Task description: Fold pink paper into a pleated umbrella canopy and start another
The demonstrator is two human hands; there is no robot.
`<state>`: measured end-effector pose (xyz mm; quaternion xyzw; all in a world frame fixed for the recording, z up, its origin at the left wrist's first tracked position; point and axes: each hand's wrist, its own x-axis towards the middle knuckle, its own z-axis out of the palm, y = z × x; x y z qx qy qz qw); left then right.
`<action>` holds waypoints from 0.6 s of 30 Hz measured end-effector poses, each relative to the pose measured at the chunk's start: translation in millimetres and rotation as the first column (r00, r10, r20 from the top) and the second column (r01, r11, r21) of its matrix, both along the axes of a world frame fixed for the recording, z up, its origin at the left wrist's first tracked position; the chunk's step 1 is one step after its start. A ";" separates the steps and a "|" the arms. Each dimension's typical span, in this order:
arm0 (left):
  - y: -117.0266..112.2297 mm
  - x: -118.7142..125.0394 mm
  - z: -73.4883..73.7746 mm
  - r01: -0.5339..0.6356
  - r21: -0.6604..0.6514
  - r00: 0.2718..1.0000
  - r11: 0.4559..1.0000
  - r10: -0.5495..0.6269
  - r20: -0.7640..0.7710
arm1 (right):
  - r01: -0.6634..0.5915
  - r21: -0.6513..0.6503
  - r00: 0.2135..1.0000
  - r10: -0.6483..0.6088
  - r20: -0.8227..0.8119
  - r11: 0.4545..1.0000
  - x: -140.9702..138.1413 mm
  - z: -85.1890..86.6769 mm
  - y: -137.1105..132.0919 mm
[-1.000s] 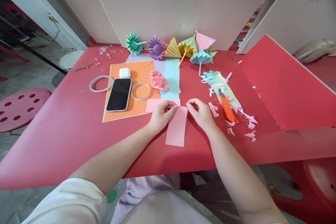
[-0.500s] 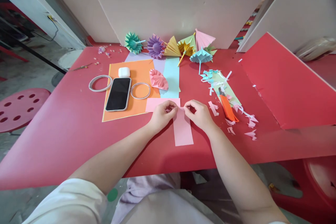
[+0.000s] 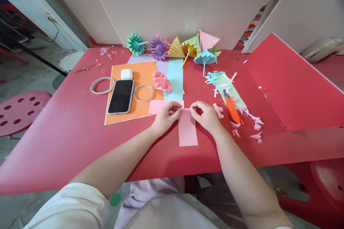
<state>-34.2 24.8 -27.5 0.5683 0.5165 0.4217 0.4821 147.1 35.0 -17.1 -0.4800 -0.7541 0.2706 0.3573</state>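
Note:
A pink paper strip (image 3: pixel 187 131) lies lengthwise on the red table (image 3: pixel 70 132), its far end pinched from both sides. My left hand (image 3: pixel 164 117) grips the strip's far left corner and my right hand (image 3: pixel 206 115) grips its far right corner. A second pink sheet (image 3: pixel 156 106) lies flat just beyond my left hand. A folded pink fan piece (image 3: pixel 162 81) rests on the light blue sheet (image 3: pixel 175 78) farther back.
An orange sheet (image 3: pixel 141 75) carries a phone (image 3: pixel 121 96), an earbud case (image 3: pixel 127 74) and a ring (image 3: pixel 143 92); another ring (image 3: pixel 102 85) lies left. Paper umbrellas (image 3: pixel 205 57) line the back wall. An orange cutter (image 3: pixel 232 110) and several paper scraps (image 3: pixel 255 125) lie right. A raised red board (image 3: pixel 290 86) stands right.
The strip has swung from a slanted lie to straight, pointing toward me. Both hands have closed in on its far end and hold it there.

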 end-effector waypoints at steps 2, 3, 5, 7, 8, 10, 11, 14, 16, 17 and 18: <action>-0.3 0.4 0.0 0.012 0.000 1.000 1.000 -0.012 -0.023 | -0.008 0.001 1.000 0.008 0.001 1.000 -1.2 -1.4 -0.3; -0.4 0.7 0.2 0.020 -0.002 0.999 1.000 -0.020 -0.029 | -0.013 0.002 1.000 0.013 0.002 1.000 -1.8 -1.8 -0.3; -0.8 1.2 1.1 0.035 -0.001 0.999 0.999 -0.035 -0.041 | -0.027 0.003 1.000 0.027 0.010 1.000 -3.5 -2.2 -0.4; -1.4 1.7 2.1 0.045 0.001 0.997 0.999 -0.045 -0.056 | -0.046 0.002 0.999 0.046 0.023 0.999 -5.3 -2.2 -0.6; -1.7 1.9 2.5 0.047 0.002 0.997 0.999 -0.047 -0.064 | -0.054 0.000 0.998 0.054 0.030 0.999 -5.9 -2.2 -0.7; -2.1 2.0 2.8 0.048 0.001 0.996 0.999 -0.048 -0.076 | -0.060 -0.004 0.997 0.060 0.038 0.998 -6.2 -1.8 -0.9; -2.2 1.9 2.7 0.047 0.001 0.996 0.999 -0.047 -0.081 | -0.060 -0.006 0.997 0.060 0.041 0.998 -5.8 -1.5 -1.0; -1.8 1.4 2.1 0.038 0.004 0.995 0.999 -0.037 -0.090 | -0.058 -0.010 0.997 0.058 0.045 0.998 -3.5 -0.1 -0.9; -1.2 1.0 1.7 0.028 0.007 0.995 1.000 -0.027 -0.092 | -0.058 -0.014 0.997 0.058 0.048 0.998 -2.4 0.6 -0.8; -0.8 0.7 1.6 0.024 0.006 0.996 1.000 -0.024 -0.090 | -0.058 -0.016 0.997 0.058 0.049 0.998 -2.1 0.8 -0.8; -0.4 0.5 1.5 0.021 0.004 0.996 1.000 -0.021 -0.087 | -0.058 -0.017 0.997 0.058 0.050 0.998 -2.0 0.9 -0.8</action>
